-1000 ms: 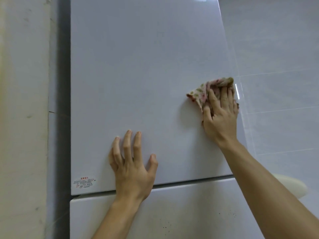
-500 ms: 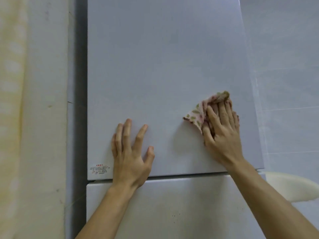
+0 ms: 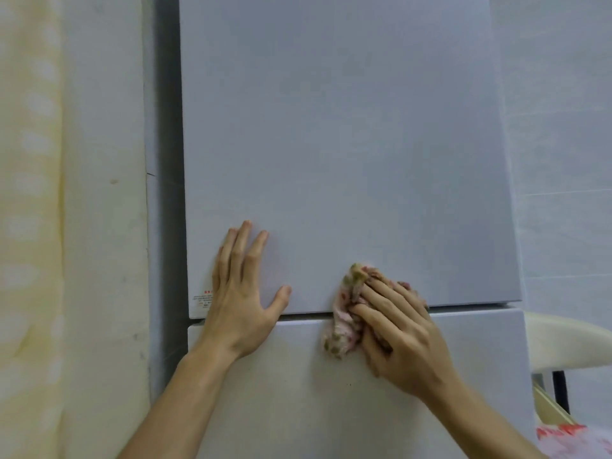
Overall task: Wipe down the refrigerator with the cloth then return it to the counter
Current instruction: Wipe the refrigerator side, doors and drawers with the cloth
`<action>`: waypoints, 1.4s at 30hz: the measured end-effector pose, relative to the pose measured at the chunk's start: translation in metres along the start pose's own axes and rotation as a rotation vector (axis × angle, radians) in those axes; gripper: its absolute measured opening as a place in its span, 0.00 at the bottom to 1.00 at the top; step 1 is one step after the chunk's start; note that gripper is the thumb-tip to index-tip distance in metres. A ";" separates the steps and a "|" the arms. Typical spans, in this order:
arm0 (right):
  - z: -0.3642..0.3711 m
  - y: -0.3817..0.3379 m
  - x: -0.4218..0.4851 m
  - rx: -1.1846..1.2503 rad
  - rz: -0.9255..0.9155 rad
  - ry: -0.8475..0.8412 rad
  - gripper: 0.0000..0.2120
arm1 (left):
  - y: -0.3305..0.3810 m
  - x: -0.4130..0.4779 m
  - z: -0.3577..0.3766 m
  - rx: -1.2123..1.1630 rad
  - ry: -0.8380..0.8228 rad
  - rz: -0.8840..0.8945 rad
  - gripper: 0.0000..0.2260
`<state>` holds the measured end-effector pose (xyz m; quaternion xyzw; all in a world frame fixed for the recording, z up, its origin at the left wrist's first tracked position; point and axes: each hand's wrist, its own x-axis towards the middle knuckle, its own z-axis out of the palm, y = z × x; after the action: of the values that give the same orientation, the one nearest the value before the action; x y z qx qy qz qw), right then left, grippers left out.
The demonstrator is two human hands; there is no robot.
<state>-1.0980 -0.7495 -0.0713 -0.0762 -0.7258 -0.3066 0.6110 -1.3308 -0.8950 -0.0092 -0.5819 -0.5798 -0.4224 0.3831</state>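
Observation:
A pale grey refrigerator fills the middle of the view, its upper door meeting a lower door at a horizontal seam. My left hand lies flat with spread fingers on the bottom left of the upper door, next to a small red-and-white sticker. My right hand presses a bunched floral cloth against the fridge right at the seam between the two doors. Most of the cloth is under my fingers and palm.
A cream wall and a pale yellow patterned curtain stand left of the fridge. To the right are white wall tiles, a cream rounded plastic edge on dark legs, and a red-and-white patterned thing at the bottom corner.
My right hand has swept the cloth down and leftward from the upper door's right side to the seam. The left hand stays flat on the door. My view has shifted.

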 end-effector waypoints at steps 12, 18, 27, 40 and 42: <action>0.068 -0.071 0.152 -0.043 0.343 0.105 0.26 | -0.069 -0.022 -0.044 0.047 -0.019 -0.106 0.49; 0.095 -0.121 0.114 0.112 -0.012 -0.037 0.23 | -0.082 -0.026 -0.043 -0.054 0.006 -0.130 0.54; 0.079 -0.094 0.131 0.062 0.129 0.058 0.23 | -0.100 -0.037 -0.058 0.110 -0.046 -0.114 0.49; 0.070 -0.107 0.070 0.165 -0.070 -0.065 0.16 | -0.072 -0.034 -0.038 0.017 -0.052 -0.053 0.47; 0.057 -0.083 0.064 0.108 -0.047 -0.036 0.16 | -0.057 -0.034 -0.027 -0.016 -0.020 -0.065 0.47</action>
<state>-1.2012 -0.8023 -0.0449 -0.0313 -0.7537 -0.2800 0.5937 -1.3880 -0.9298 -0.0341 -0.5699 -0.5989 -0.4334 0.3588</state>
